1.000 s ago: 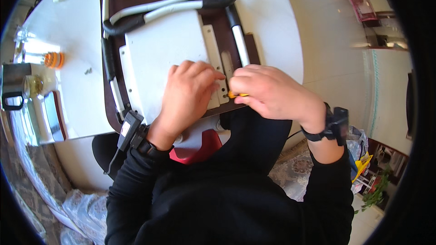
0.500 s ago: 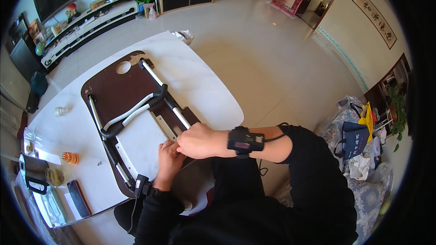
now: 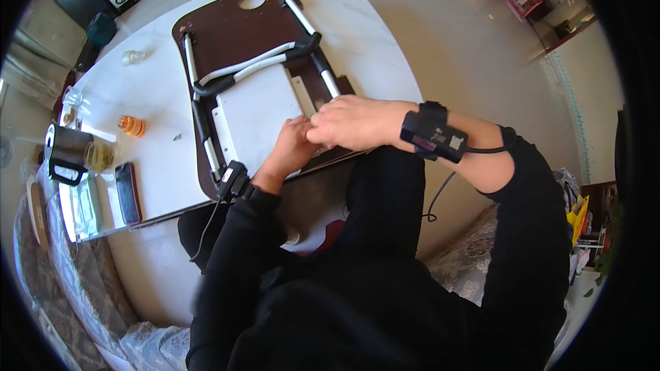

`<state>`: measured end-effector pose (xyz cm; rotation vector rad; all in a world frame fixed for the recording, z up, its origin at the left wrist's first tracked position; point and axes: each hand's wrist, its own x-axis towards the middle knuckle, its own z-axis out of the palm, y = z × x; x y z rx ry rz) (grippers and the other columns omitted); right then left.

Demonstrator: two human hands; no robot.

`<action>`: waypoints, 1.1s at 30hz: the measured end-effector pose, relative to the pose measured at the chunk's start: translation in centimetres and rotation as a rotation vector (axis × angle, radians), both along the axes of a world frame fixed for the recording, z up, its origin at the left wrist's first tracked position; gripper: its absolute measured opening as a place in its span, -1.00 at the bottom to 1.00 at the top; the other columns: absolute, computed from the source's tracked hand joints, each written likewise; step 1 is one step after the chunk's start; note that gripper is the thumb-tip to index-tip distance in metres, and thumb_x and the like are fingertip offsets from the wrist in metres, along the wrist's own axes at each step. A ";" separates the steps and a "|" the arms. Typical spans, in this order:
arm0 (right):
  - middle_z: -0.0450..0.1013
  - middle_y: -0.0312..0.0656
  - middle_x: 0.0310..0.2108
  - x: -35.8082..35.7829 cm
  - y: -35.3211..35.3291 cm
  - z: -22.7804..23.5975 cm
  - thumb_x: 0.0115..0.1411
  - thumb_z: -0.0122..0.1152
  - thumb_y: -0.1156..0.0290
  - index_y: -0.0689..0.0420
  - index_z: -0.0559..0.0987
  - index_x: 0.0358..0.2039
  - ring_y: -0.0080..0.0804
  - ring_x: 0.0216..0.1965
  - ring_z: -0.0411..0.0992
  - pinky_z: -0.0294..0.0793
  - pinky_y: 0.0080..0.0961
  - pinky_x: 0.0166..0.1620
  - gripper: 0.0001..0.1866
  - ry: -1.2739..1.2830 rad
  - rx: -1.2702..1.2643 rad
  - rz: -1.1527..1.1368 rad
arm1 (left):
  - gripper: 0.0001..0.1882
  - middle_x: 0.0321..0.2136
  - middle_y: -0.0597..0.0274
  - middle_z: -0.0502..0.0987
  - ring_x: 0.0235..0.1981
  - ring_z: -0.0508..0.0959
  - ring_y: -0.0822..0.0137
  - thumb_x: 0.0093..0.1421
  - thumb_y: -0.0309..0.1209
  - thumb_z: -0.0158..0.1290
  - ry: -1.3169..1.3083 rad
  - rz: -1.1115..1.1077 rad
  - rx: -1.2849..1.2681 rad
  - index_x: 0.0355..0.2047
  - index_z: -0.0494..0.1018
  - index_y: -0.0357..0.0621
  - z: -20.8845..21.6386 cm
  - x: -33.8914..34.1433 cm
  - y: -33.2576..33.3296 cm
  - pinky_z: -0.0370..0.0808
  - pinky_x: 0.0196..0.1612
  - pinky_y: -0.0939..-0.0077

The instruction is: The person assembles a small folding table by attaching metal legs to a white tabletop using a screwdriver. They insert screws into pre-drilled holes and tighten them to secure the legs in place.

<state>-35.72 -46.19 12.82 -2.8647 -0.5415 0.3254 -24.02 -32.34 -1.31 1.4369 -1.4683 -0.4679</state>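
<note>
A dark brown folding lap table (image 3: pixel 220 27) lies upside down on the white table (image 3: pixel 375 41), its white tubular legs (image 3: pixel 301 14) with black joints folded flat. Between the legs sits a white flat panel (image 3: pixel 254 106), with a light strip with holes along its side. My right hand (image 3: pixel 350 122) is closed over the panel's near right corner, beside the end of a leg. Fingers curled, my left hand (image 3: pixel 292 145) meets it there, the fingertips of both together. Whatever they pinch is hidden by the fingers.
Left on the table are an orange container (image 3: pixel 131 126), a clear small jar (image 3: pixel 133 57), a phone (image 3: pixel 128 194), a dark kettle-like pot (image 3: pixel 69 151) and a glass jar (image 3: pixel 98 156). A tiny grey bit (image 3: pixel 177 137) lies near the lap table. Patterned sofa covers (image 3: pixel 155 343) flank me.
The view has tilted down and shifted, so the table appears higher and farther right. Both hands stay together at the same corner of the panel, with little visible change in their grip.
</note>
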 end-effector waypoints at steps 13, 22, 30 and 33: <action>0.44 -0.20 -0.43 -1.9 0.3 0.2 0.22 0.14 0.46 0.08 0.44 -0.35 -0.20 -0.22 0.48 0.44 -0.30 -0.01 -0.95 -0.064 0.022 -0.187 | -0.79 -0.39 0.25 0.59 -0.21 0.49 0.14 -0.02 -0.38 0.38 0.012 0.092 0.112 -0.36 0.63 -0.07 0.9 -0.6 0.3 0.41 -0.10 0.27; 0.55 -0.17 -0.43 -1.7 0.2 1.4 0.19 0.15 0.44 0.09 0.53 -0.32 -0.13 -0.31 0.58 0.56 -0.22 -0.24 -0.94 0.078 0.028 -0.369 | -0.76 -0.37 0.20 0.50 -0.25 0.43 0.12 -0.04 -0.38 0.39 0.033 0.146 0.089 -0.30 0.69 -0.01 -0.2 -0.9 -0.4 0.42 -0.13 0.27; 0.51 -0.12 -0.45 -1.5 0.3 0.9 0.17 0.18 0.43 0.11 0.53 -0.37 -0.10 -0.30 0.55 0.55 -0.25 -0.24 -0.95 -0.102 0.017 -0.195 | -0.84 -0.34 0.21 0.54 -0.23 0.45 0.15 0.02 -0.38 0.36 0.089 0.115 0.135 -0.36 0.66 -0.03 0.2 -0.7 0.3 0.32 0.02 0.23; 0.56 -0.21 -0.41 -1.5 -0.3 1.4 0.15 0.19 0.42 0.08 0.57 -0.32 -0.13 -0.27 0.58 0.58 -0.25 -0.21 -0.92 -0.088 0.008 -0.115 | -0.85 -0.32 0.21 0.56 -0.21 0.46 0.15 0.03 -0.37 0.35 0.187 0.077 0.168 -0.35 0.66 -0.01 0.3 -0.7 0.3 0.30 0.02 0.25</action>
